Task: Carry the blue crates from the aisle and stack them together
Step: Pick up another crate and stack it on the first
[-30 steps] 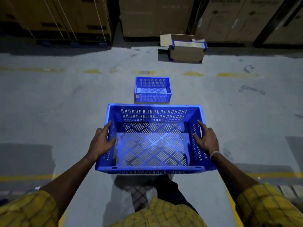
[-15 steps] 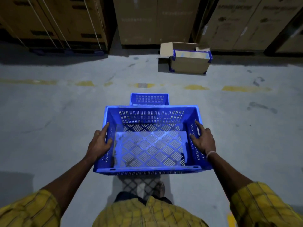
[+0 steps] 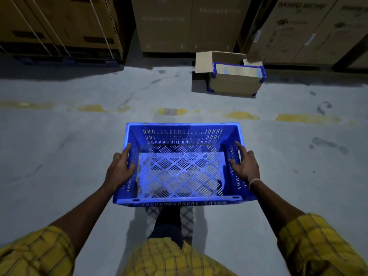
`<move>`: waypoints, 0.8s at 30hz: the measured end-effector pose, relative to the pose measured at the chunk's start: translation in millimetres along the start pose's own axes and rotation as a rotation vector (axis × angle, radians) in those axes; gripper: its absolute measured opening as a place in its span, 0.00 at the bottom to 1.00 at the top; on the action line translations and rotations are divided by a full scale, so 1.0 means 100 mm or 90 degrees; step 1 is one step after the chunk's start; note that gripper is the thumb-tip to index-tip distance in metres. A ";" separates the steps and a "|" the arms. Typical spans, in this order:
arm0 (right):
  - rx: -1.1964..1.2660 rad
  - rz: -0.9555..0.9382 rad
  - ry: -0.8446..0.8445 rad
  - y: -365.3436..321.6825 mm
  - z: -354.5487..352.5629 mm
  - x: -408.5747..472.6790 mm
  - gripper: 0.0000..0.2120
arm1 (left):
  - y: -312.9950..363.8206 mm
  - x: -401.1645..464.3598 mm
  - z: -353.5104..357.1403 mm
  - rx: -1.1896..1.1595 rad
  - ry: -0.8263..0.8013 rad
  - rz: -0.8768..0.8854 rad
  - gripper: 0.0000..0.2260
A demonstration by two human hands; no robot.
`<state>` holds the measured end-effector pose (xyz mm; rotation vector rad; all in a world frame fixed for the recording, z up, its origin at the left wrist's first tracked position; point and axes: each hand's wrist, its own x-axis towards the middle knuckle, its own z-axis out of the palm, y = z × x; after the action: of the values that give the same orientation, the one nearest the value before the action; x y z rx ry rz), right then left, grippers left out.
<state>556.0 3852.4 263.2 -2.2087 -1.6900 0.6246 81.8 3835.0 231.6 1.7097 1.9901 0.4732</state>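
I hold an empty blue slatted crate (image 3: pixel 180 172) level in front of me, above the grey concrete floor. My left hand (image 3: pixel 119 168) grips its left wall, thumb inside and fingers along the rim. On the opposite wall my right hand (image 3: pixel 246 165) grips the same way, a pale band on the wrist. The second blue crate that stood on the floor ahead is hidden behind the held one.
An open cardboard box with blue corner trim (image 3: pixel 235 78) sits on the floor ahead right. Tall cartons (image 3: pixel 189 24) line the far wall. A worn yellow dashed line (image 3: pixel 241 115) crosses the floor just beyond the crate. My leg (image 3: pixel 169 220) shows under it.
I have walked forward with the crate. The second crate on the floor went from fully visible to hidden behind the held one, and the cardboard box and cartons are closer.
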 end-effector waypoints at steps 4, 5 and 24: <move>0.004 0.009 -0.003 -0.16 0.31 0.84 0.39 | -0.06 0.96 0.14 -0.012 -0.037 -0.026 0.37; 0.009 0.013 -0.009 -0.19 0.39 1.02 0.40 | -0.08 1.17 0.18 -0.024 -0.052 -0.038 0.37; 0.097 0.076 0.014 0.67 3.23 4.40 0.29 | -1.27 4.34 2.84 -0.469 -0.027 -0.332 0.12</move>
<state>545.1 4247.4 -119.4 -2.2098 -1.4574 0.7310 86.5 4230.0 -128.0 0.7226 1.8031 0.8283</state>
